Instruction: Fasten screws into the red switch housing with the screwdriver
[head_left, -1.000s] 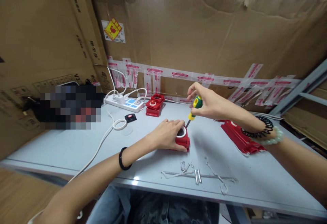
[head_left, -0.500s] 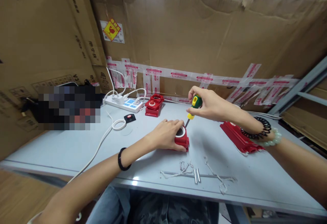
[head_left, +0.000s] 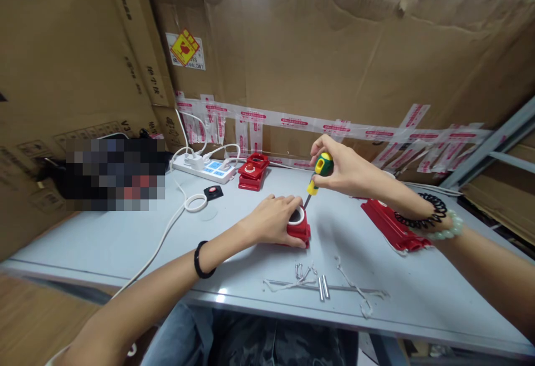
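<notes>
Under my left hand (head_left: 279, 220) is a red plastic housing (head_left: 301, 234) with a white ring (head_left: 297, 216) around a dark round opening. My left fingers wrap over it and press it to the table, hiding its left part. My right hand (head_left: 334, 161) grips a screwdriver (head_left: 323, 164) by its green and yellow handle. The shaft slants down and its tip meets the far right edge of the housing; the exact contact point is too small to make out.
Metal pins (head_left: 323, 288), small screws, a thin rod and string lie near the front edge. A longer red part (head_left: 390, 224) is under my right forearm. Behind stand another red part (head_left: 253, 172) and a power strip (head_left: 204, 169). A loose white ring (head_left: 195, 203) sits left, beside a cable.
My right hand and the screwdriver have shifted very slightly, with the tip still at the housing. My left hand keeps its hold; the view has moved a little.
</notes>
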Tool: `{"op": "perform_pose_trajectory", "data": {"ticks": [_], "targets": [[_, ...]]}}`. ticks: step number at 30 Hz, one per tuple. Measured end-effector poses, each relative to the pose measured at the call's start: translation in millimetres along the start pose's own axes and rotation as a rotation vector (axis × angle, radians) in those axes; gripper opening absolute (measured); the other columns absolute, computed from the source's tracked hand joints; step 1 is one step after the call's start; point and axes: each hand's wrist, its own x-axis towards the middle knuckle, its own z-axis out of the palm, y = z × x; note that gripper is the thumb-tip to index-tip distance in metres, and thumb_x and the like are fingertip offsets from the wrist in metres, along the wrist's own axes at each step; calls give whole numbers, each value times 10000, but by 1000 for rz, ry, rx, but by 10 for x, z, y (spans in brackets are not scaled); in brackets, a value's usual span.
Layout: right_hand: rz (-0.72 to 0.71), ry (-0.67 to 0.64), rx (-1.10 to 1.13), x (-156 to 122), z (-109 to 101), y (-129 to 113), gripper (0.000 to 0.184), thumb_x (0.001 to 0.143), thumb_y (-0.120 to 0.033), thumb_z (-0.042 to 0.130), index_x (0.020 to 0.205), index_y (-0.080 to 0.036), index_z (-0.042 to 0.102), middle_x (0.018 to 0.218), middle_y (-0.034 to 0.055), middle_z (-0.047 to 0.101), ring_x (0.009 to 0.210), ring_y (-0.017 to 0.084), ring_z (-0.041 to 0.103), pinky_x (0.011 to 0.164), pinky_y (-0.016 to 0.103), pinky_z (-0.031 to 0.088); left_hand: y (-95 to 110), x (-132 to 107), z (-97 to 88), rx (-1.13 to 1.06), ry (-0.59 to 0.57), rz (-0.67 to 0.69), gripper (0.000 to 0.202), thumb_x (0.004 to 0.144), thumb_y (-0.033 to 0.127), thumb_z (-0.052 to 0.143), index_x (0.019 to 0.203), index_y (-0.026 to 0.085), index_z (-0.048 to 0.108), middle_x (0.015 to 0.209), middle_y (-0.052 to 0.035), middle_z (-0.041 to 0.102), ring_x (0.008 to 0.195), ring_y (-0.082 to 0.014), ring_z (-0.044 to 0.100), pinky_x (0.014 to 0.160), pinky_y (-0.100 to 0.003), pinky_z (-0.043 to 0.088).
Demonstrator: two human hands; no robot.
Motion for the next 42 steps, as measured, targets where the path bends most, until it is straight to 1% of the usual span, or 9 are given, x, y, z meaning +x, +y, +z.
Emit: {"op": "perform_pose_trajectory", "data": {"ticks": [6, 11, 15, 20, 26, 31, 34, 38, 42], "targets": [[-18, 92, 85, -1, 87, 14, 209, 709, -280, 579, 871, -199, 474, 770, 11, 572, 673, 154, 532, 619, 290, 419, 4, 8, 4, 10, -13, -23, 656, 621, 674, 625, 1032, 208, 415, 986, -68, 605, 907, -285, 594, 782, -356, 399], [14, 265, 122, -2, 51, -4, 226, 701, -219, 558, 919, -192, 508, 780, 12, 565, 666, 149, 527, 595, 284, 421, -3, -1, 15, 9, 9, -7, 654, 623, 686, 612, 1024, 208, 414, 973, -62, 603, 879, -278, 599, 764, -357, 407], [36, 378, 308, -25, 64, 62, 182, 713, -161, 483, 886, -216, 463, 760, -4, 545, 688, 154, 579, 613, 297, 456, -6, -5, 13, 15, 16, 0, 649, 628, 686, 607, 1022, 208, 412, 953, -55, 604, 858, -272, 601, 753, -353, 410], [74, 369, 611, -127, 147, 128, 167, 712, -143, 457, 856, -225, 428, 724, -38, 504, 612, 131, 597, 592, 307, 495, -3, -8, -1, -3, 21, 6, 653, 631, 694, 598, 1031, 208, 420, 964, -58, 600, 861, -268, 598, 754, -351, 409], [133, 309, 776, -304, 121, -23, 208, 701, -123, 497, 867, -231, 434, 737, -47, 513, 644, 133, 609, 595, 305, 510, -12, -25, -15, -32, 33, 4, 735, 639, 745, 544, 1119, 200, 432, 980, -77, 593, 885, -276, 581, 814, -383, 384], [130, 240, 885, -422, 193, -125, 205, 711, -105, 511, 868, -218, 445, 746, -43, 522, 652, 126, 607, 610, 302, 514, -14, -71, -89, -50, 157, 112, 870, 636, 767, 517, 1283, 207, 362, 1248, -146, 478, 1183, -343, 412, 960, -499, 294], [124, 223, 928, -479, 241, -167, 215, 712, -88, 515, 873, -214, 449, 754, -42, 531, 644, 118, 602, 605, 295, 516, 35, -119, -118, -32, 196, 235, 702, 666, 705, 555, 1147, 197, 505, 1314, -151, 424, 1317, -357, 237, 1031, -536, 198], [106, 218, 952, -519, 247, -216, 231, 711, -64, 516, 873, -216, 454, 762, -42, 536, 660, 111, 598, 614, 284, 512, 113, -181, -86, -12, 187, 324, 279, 784, 465, 584, 838, 194, 629, 1293, -129, 451, 1333, -322, 245, 1061, -526, 155], [96, 239, 956, -529, 191, -217, 224, 720, -63, 511, 875, -215, 454, 751, -42, 542, 656, 118, 598, 608, 296, 517, 141, -213, -36, -39, 159, 373, 210, 784, 409, 615, 780, 204, 663, 1323, -100, 442, 1356, -325, 202, 1069, -549, 116]]}}
